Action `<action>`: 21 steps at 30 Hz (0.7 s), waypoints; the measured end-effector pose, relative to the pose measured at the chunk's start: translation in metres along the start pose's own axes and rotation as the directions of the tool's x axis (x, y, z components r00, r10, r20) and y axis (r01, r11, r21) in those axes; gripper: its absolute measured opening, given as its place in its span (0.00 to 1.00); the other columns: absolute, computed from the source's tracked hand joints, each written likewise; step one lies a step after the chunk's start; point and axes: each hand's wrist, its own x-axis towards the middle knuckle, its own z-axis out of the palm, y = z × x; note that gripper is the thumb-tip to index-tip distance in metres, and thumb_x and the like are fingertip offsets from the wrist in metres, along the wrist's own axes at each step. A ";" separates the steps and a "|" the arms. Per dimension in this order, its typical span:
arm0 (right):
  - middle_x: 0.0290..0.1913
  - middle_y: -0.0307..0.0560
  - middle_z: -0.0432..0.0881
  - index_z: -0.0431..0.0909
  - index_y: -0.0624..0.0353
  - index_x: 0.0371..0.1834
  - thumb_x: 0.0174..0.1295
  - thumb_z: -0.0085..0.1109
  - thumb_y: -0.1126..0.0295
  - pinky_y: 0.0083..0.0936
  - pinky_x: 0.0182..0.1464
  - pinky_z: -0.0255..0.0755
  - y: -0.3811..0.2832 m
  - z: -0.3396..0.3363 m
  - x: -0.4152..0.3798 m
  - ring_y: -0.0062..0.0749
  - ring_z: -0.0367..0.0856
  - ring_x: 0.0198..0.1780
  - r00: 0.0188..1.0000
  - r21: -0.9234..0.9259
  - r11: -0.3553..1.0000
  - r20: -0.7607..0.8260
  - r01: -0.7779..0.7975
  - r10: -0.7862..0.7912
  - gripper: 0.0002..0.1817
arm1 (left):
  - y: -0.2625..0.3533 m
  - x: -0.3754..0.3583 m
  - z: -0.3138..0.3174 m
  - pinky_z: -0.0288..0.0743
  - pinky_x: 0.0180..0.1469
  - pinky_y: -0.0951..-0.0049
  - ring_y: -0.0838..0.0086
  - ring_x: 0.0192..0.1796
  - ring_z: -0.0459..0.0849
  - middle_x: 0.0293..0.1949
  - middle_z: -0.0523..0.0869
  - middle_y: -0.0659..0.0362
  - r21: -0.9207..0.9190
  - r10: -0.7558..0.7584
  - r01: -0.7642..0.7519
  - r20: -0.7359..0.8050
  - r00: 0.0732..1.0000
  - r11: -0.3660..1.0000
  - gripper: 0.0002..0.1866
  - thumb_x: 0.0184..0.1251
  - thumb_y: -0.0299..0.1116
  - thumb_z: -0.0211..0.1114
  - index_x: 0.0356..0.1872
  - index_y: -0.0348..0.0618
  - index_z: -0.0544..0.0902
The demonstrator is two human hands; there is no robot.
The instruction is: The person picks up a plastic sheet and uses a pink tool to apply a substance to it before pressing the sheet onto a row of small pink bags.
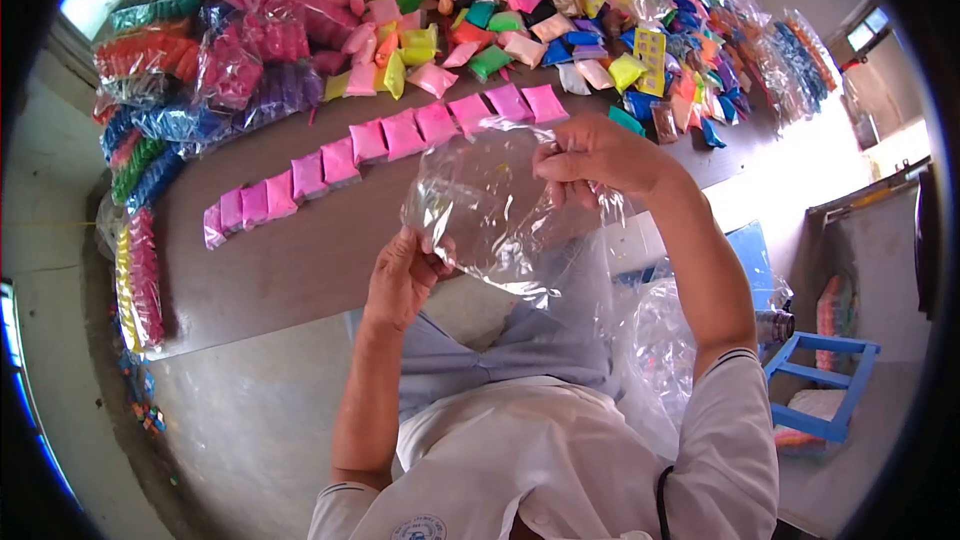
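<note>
A clear plastic bag (490,200) is stretched between my two hands above the table's front edge. My left hand (407,278) pinches its lower left side, fingers closed. Its upper right part is gripped by my right hand (590,158), whose fingers are bent round the film. Beyond the bag, a slanting row of pink and purple packets (384,136) lies side by side on the dark table (290,280). The row's right end is just behind my right hand.
Loose coloured packets (520,40) are heaped along the table's far side. Bundled packets in clear bags (240,50) are stacked at the far left. More clear bags (655,340) hang at my right, near a blue frame (850,390).
</note>
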 end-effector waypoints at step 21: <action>0.71 0.63 0.71 0.61 0.70 0.75 0.79 0.45 0.71 0.28 0.36 0.90 0.042 0.171 -0.046 0.50 0.73 0.74 0.641 0.433 0.779 -0.766 0.454 0.053 0.24 | 0.022 -0.082 0.056 0.69 0.61 0.65 0.62 0.62 0.78 0.57 0.81 0.47 0.866 0.329 -0.251 0.108 0.938 0.433 0.28 0.77 0.59 0.60 0.44 0.37 0.82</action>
